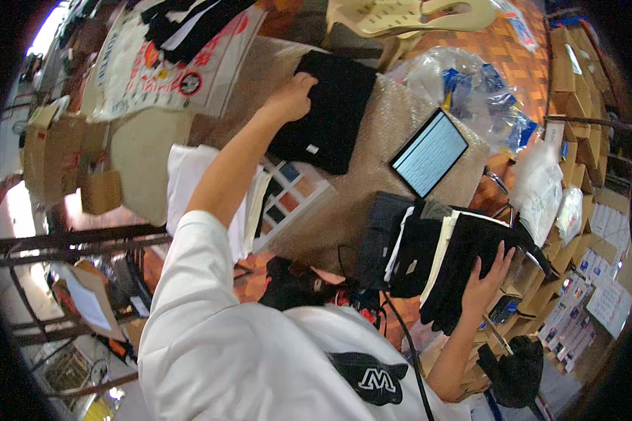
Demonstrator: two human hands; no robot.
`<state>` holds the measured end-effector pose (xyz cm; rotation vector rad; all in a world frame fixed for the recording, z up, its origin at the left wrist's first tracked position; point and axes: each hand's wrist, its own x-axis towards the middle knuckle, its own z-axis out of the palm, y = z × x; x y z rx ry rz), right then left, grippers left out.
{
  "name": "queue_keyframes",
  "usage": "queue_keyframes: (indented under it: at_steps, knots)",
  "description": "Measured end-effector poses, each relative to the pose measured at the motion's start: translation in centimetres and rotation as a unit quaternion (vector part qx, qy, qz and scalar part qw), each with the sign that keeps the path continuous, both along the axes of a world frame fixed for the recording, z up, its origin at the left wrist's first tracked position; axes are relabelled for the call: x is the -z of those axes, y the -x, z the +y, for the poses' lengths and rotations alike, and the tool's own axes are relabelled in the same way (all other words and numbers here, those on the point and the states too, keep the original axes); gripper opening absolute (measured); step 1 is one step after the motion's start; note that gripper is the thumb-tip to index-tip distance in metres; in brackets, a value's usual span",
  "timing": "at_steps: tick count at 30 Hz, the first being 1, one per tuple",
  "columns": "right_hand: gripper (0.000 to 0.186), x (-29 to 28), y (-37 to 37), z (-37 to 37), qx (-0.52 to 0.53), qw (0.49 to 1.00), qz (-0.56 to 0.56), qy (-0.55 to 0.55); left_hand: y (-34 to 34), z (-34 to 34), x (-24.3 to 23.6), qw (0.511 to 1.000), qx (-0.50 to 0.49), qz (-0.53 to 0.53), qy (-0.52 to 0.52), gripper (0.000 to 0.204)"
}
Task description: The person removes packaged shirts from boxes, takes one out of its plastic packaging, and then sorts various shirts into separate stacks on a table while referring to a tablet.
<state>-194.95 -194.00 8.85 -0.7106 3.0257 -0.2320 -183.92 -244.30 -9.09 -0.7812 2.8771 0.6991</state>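
now the left hand (291,99) is at the left edge of the folded black cloth (338,112), fingers curled over it; whether they pinch it, i can't tell. the cloth lies flat on the table (316,235), a small white tag (312,149) showing near its lower edge. down to the right, the right hand (483,282) rests on a pile (462,245) of dark and cream clothes, fingers spread open. a lit screen (430,153) sits right of the cloth, clear bags (463,81) just beyond it, white clothes (186,172) beneath the left forearm (232,165).
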Motion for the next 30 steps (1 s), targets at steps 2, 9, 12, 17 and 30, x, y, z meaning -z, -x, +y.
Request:
queue_keyframes:
  at_steps: [2, 9, 12, 17, 30]
  knots:
    - [0.06, -0.3, -0.2, -0.4, 0.006, 1.0, -0.009, 0.011, 4.8, -0.8, 3.0, 0.998, 0.02, 0.032, 0.054, 0.061]
    - [0.061, -0.3, -1.0, 0.2, 0.036, 0.999, -0.003, 0.002, 13.4, -1.5, 2.9, 0.959, 0.093, -0.165, 0.21, 0.034]
    - [0.061, -0.3, -0.7, 0.6, 0.025, 1.0, -0.003, 0.018, 10.0, -0.1, 0.2, 0.957, 0.135, -0.139, 0.215, 0.032]
    - [0.062, -0.4, -0.6, 0.9, 0.015, 1.0, 0.004, 0.013, -2.0, 1.5, -8.9, 0.988, 0.122, 0.063, 0.074, 0.037]
    - [0.056, 0.3, 0.0, 1.4, -0.026, 0.998, 0.063, 0.005, -26.8, 12.7, -43.4, 0.991, 0.018, 0.119, 0.063, 0.034]
